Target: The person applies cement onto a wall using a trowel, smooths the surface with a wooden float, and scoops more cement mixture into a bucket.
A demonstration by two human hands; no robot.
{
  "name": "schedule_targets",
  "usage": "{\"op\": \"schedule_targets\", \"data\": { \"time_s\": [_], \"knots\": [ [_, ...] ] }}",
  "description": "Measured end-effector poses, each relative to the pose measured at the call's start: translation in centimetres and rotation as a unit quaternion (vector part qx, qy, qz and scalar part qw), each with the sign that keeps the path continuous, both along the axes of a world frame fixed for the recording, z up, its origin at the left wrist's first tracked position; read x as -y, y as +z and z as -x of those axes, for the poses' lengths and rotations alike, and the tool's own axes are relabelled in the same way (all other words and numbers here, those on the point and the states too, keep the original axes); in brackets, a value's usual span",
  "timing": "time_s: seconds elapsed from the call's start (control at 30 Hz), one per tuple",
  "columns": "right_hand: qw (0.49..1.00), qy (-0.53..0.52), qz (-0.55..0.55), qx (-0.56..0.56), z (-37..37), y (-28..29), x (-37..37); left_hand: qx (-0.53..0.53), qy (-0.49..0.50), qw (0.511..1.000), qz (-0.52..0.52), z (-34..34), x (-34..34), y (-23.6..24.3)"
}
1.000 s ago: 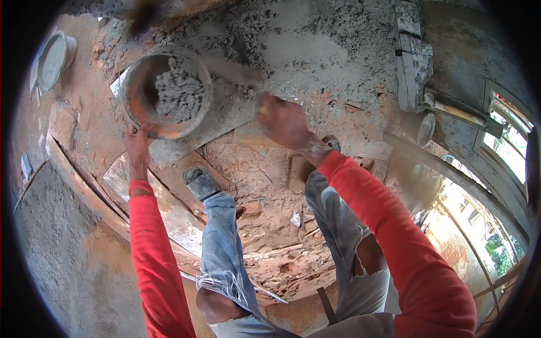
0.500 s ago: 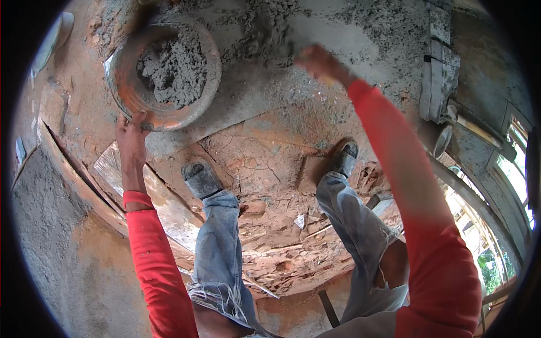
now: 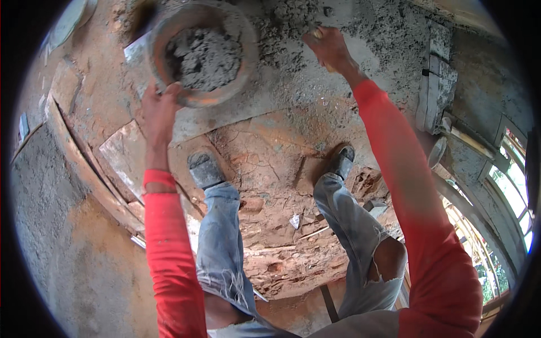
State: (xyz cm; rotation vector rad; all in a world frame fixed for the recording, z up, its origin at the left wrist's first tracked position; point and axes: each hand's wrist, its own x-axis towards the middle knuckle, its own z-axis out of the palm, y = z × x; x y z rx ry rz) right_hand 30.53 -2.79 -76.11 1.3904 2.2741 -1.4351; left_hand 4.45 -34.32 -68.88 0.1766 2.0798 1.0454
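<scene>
My left hand (image 3: 160, 104) grips the lower-left rim of a round basin (image 3: 246, 65) holding lumpy grey mortar (image 3: 205, 59), near the top of the view. To the right of it, my right hand (image 3: 329, 50) is closed around a yellowish handle (image 3: 316, 35), probably of a trowel; its blade cannot be made out against the rough, mortar-spattered surface (image 3: 372, 45) under it. My two feet in grey-caked footwear (image 3: 205, 172) stand apart on cracked reddish ground below the basin.
A second shallow pan (image 3: 67, 25) lies at the far upper left. Boards (image 3: 79, 146) and slabs run along the left beside a grey wall (image 3: 56, 242). At the right are pale blocks (image 3: 437, 84), a plank (image 3: 473, 143) and a barred opening (image 3: 513, 180) with daylight.
My left hand has moved right and upward along with the basin. My right hand has swung from beside the basin toward the top of the view, still gripping the handle.
</scene>
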Motion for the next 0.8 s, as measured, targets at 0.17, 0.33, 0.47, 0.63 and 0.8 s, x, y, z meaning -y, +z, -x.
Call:
{"op": "schedule_targets", "data": {
  "time_s": [0.17,0.33,0.47,0.63,0.8],
  "knots": [
    [0.957,0.099,-0.267,-0.054,2.0,5.1,9.5,-0.085,-0.050,0.995,-0.009,-1.6,-1.9,-1.4],
    [0.980,0.071,-0.186,-0.031,4.0,12.9,11.3,-0.061,0.010,0.998,0.011,0.0,1.1,-3.4],
    [0.981,-0.024,-0.192,0.005,-2.9,12.6,11.8,0.091,0.045,0.981,0.166,4.1,8.4,-4.4],
    [0.968,-0.072,0.018,0.241,-20.9,8.2,16.1,-0.079,0.057,0.989,0.109,3.5,10.7,0.4],
    [0.961,-0.116,0.047,0.246,-28.5,13.8,23.8,-0.129,-0.118,0.964,0.198,3.7,10.9,9.9]
  ]
}}
